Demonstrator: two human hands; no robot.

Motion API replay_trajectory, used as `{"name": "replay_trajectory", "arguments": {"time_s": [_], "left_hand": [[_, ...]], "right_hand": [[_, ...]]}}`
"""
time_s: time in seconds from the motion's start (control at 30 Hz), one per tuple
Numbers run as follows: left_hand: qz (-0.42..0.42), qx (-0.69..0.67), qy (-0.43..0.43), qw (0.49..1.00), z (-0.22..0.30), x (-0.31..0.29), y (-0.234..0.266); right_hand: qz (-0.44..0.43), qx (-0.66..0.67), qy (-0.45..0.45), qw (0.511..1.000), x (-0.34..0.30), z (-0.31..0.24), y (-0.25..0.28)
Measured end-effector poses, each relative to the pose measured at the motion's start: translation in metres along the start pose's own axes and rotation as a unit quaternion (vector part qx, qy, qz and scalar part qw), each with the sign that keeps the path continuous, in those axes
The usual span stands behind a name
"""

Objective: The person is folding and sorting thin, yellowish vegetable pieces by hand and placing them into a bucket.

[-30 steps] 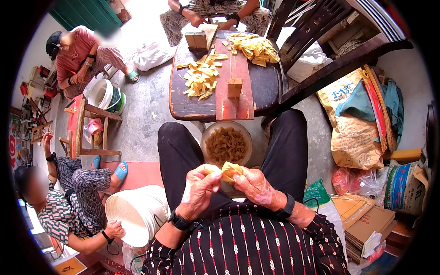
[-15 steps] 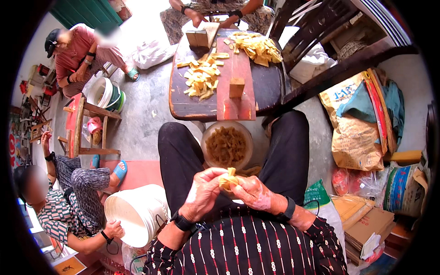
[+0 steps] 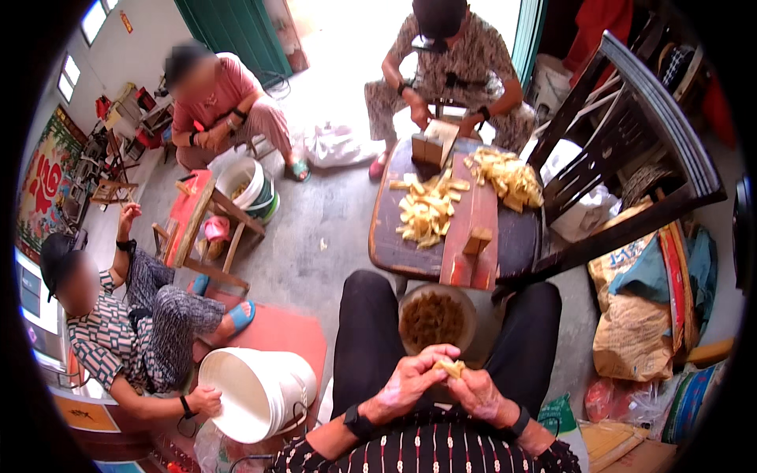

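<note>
A small, folded yellow strip [image 3: 451,368] is pinched in front of my lap, partly covered by fingers. My left hand [image 3: 408,384] grips it from one side, its fingertips closed. On the other side, my right hand [image 3: 479,392] is closed on the same strip. Just beyond my hands, between my knees, stands a round tub [image 3: 470,315] with brown pieces [image 3: 432,317] in it. Loose yellow strips [image 3: 426,213] lie in a pile on the dark wooden chair seat [image 3: 388,244], and a second pile [image 3: 509,181] is at its far right.
A reddish board with an upright wooden block [image 3: 476,240] crosses the seat. Opposite, a person's hands [image 3: 422,117] work beside another block [image 3: 426,150]. At left, a seated person holds a white bucket [image 3: 276,394]; another sits behind a red bench [image 3: 189,217]. Sacks [image 3: 631,331] stand right.
The view has tilted up and turned left, showing more of the person opposite. My fingers have shifted around the yellow strip; its knot-like upper end no longer sticks up between them.
</note>
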State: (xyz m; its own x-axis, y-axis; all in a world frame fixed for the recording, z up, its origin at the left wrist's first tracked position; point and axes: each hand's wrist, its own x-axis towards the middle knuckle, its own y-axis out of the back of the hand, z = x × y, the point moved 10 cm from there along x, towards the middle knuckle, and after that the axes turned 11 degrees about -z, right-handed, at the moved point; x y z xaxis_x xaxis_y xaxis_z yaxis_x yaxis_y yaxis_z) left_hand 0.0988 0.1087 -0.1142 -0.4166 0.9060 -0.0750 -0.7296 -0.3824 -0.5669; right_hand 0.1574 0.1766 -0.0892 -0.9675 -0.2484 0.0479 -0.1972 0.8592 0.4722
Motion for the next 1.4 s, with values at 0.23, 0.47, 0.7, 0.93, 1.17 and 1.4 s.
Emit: {"name": "replay_trajectory", "arguments": {"time_s": [0.23,0.47,0.7,0.93,1.17,1.4], "left_hand": [[-0.048,-0.188,0.050,0.980,-0.005,-0.006,-0.014],[-0.089,-0.085,0.028,0.992,0.007,-0.004,-0.016],[0.004,0.227,0.057,0.972,-0.007,-0.002,0.011],[-0.022,-0.038,0.165,0.985,-0.065,-0.007,0.005],[-0.082,-0.146,0.107,0.980,-0.052,-0.008,-0.008],[-0.074,0.081,0.143,0.984,0.011,-0.019,0.001]], "right_hand": [[-0.006,0.070,-0.024,0.997,0.008,-0.020,0.007],[0.023,-0.029,0.011,0.999,0.004,-0.027,0.009],[0.057,-0.036,-0.005,0.998,0.010,-0.060,0.030],[-0.001,-0.114,-0.060,0.992,0.008,-0.040,0.019],[-0.096,-0.311,-0.080,0.942,-0.016,-0.025,0.013],[-0.076,-0.230,0.013,0.970,0.012,-0.043,0.026]]}}
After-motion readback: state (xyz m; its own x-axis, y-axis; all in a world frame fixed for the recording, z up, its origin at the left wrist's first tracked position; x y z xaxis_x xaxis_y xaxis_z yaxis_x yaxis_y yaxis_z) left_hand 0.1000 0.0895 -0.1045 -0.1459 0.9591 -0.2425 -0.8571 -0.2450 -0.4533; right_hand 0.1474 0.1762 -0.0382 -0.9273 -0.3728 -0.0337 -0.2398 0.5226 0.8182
